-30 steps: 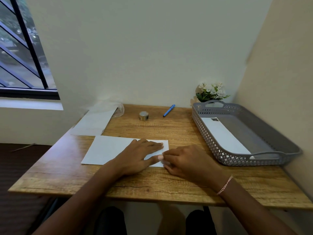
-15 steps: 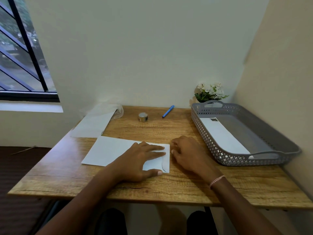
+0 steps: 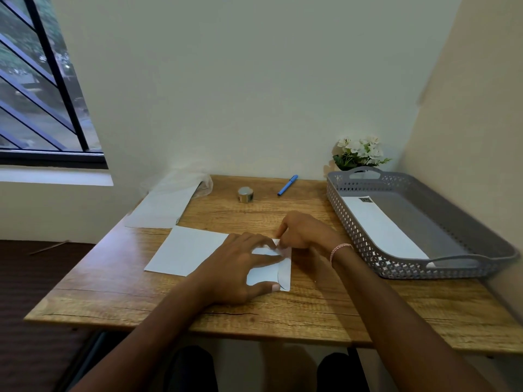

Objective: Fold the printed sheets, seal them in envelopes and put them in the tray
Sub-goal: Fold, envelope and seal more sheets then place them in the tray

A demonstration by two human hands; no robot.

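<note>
Here we are at the table (image 3: 368, 315), and the envelope (image 3: 189, 250) lies long and flat along the near middle of the wood. The left hand (image 3: 237, 267) is spread over its right half, fingers straight and thumb out, pinning it down rather than gripping it. The right hand (image 3: 305, 230) sits at the far right corner. Its fingers are curled in tight and seem to nip the top of the flap (image 3: 284, 274), though the actual contact is hidden under the knuckles.

This is thin, light paper. I'd expect it to skate on the smooth wood and to crease wherever it is pressed. So a flat palm is the right anchor, and the stiffer folded edge by the flap is the best place to lift it.

Now the count:
- 1 envelope is under the hands.
- 1 second envelope (image 3: 379, 227) is already lying along the left side of the 1 grey tray (image 3: 455, 260), which is well to the right.
- 1 pile of white paper (image 3: 167, 205) sits in clear wrap at the back left, but I can't tell how many pieces are in it.
- 1 roll of tape (image 3: 245, 194) and 1 blue pen (image 3: 287, 185) are near the wall.
- 1 bunch of white flowers (image 3: 359, 151) is behind the tray.
</note>
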